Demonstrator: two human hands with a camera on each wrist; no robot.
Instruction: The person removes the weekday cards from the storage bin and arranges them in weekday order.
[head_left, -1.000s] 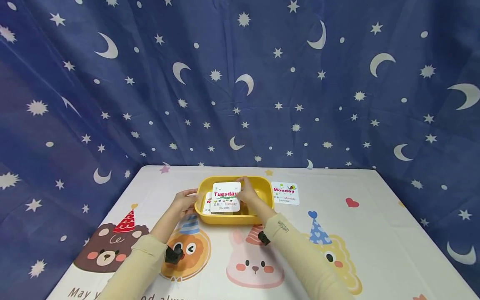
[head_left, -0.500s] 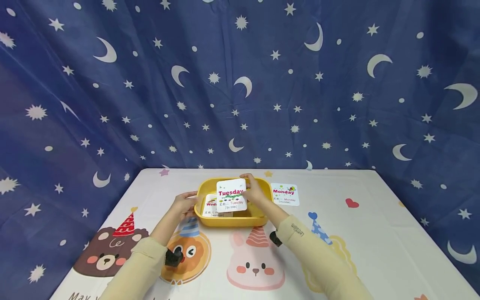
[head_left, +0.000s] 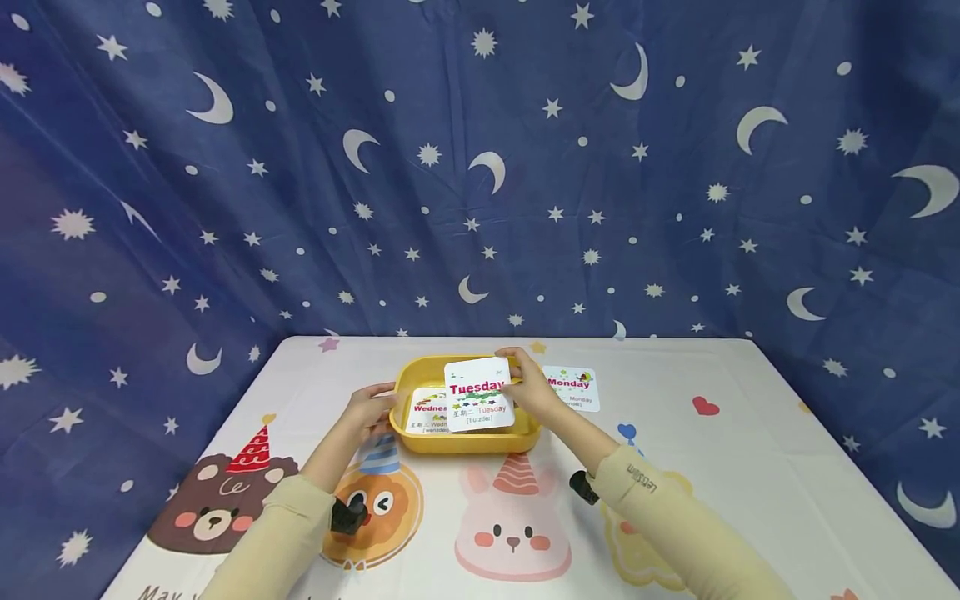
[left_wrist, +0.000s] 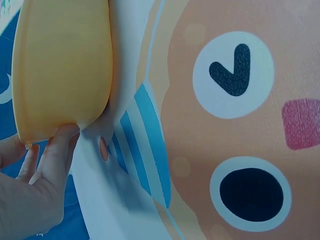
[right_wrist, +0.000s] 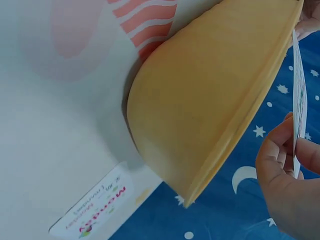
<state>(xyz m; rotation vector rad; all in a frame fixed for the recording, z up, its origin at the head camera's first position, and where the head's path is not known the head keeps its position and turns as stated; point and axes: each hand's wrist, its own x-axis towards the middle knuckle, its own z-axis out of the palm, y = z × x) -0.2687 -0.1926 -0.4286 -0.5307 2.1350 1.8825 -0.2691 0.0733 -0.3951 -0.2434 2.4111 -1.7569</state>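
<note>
A yellow plastic basin (head_left: 468, 443) stands on the table. My left hand (head_left: 369, 410) grips its left end; in the left wrist view the thumb is at the rim and the fingers (left_wrist: 59, 150) press the outer wall. Above the basin, my right hand (head_left: 531, 385) pinches the "Tuesday" card (head_left: 478, 398) by its right edge. The right wrist view shows this card (right_wrist: 299, 100) nearly edge-on between thumb and fingers. A "Wednesday" card (head_left: 427, 412) lies inside the basin, partly covered by the held card. Whether more cards lie beneath cannot be seen.
A "Monday" card (head_left: 577, 390) lies on the table right of the basin, its left part behind my right hand. The tablecloth (head_left: 795, 467) has printed cartoon animals. A blue curtain (head_left: 480, 208) with stars and moons hangs behind the table's far edge.
My right hand has moved the "Tuesday" card rightward over the basin, uncovering more of the "Wednesday" card. My left hand keeps its grip on the basin.
</note>
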